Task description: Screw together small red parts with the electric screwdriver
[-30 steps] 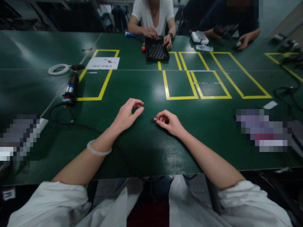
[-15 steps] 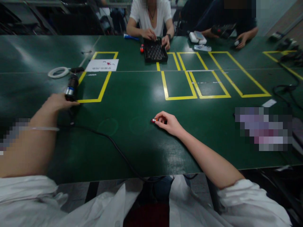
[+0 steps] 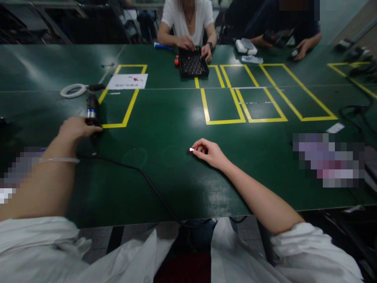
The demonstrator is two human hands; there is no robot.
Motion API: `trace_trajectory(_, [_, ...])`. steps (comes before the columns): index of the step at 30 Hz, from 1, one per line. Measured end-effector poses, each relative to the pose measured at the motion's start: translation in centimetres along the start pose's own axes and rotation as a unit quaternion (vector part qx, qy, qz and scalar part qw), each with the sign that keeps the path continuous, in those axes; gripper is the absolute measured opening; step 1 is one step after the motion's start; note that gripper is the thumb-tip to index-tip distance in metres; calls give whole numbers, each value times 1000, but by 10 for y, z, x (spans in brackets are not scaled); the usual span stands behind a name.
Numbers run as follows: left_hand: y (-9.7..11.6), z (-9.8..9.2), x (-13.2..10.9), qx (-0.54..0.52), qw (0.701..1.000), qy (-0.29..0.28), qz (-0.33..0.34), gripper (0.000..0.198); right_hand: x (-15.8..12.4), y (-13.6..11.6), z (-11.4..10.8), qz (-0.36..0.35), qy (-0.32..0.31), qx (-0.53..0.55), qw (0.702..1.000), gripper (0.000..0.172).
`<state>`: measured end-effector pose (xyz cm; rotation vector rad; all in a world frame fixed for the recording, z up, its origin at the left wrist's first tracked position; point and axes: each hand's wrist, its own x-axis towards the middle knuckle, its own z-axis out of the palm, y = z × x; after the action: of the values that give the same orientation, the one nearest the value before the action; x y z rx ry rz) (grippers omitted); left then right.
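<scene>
On the left, my left hand point(image 3: 75, 129) is closed around the lower part of a black cylindrical tool point(image 3: 92, 103) with a silver and blue band. A black cord point(image 3: 134, 169) runs from the tool's near end across the table to the front edge. Near the middle of the table, my right hand point(image 3: 208, 152) pinches a small red-and-white piece point(image 3: 191, 150) between thumb and fingertips. This piece sits at or just above the green table top point(image 3: 188, 188); its kind is too small to make out.
Yellow tape rectangles point(image 3: 225, 122) mark the table. A white paper point(image 3: 128, 81) and a white ring-shaped coil point(image 3: 73, 90) lie at the far left. Across the table a person's hands point(image 3: 186, 43) work at a black tray point(image 3: 193, 70). Another person's hand point(image 3: 302, 50) shows farther right.
My left hand and the black tool have shifted slightly to the right, and the cord has moved with them. My right hand stays in place with the small piece.
</scene>
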<state>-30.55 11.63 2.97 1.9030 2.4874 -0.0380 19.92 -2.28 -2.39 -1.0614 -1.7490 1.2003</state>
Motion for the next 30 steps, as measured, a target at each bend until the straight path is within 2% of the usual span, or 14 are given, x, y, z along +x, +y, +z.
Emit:
trace_trajectory(3, [19,-1,-13,23,996,-41,-75,66,1,0,1,3,2,6,1000,19])
trace_trajectory(4, [27,-1,-18,14,997,-45,-65,66,2,0,1,2,1,7,1000,19])
trace_trajectory(8, [65,-3,-48,-12,999,-30,8,68,2,1,1,1,1,13,1000,20])
trace_trajectory(13, [125,1,-94,-26,994,4,102,72,1,1,0,-3,14,14,1000,20])
trace_trajectory(18, [186,8,-142,-63,975,30,209,67,2,3,1,4,18,43,999,21])
trace_trajectory(21, [217,8,-168,-77,963,21,257,67,2,4,1,-6,36,50,998,22])
trace_trajectory(26, [251,5,-202,-93,944,-10,315,64,1,5,1,-53,60,14,997,15])
trace_trajectory(30, [261,3,-219,-94,938,-17,334,62,1,5,2,-89,59,-32,994,8])
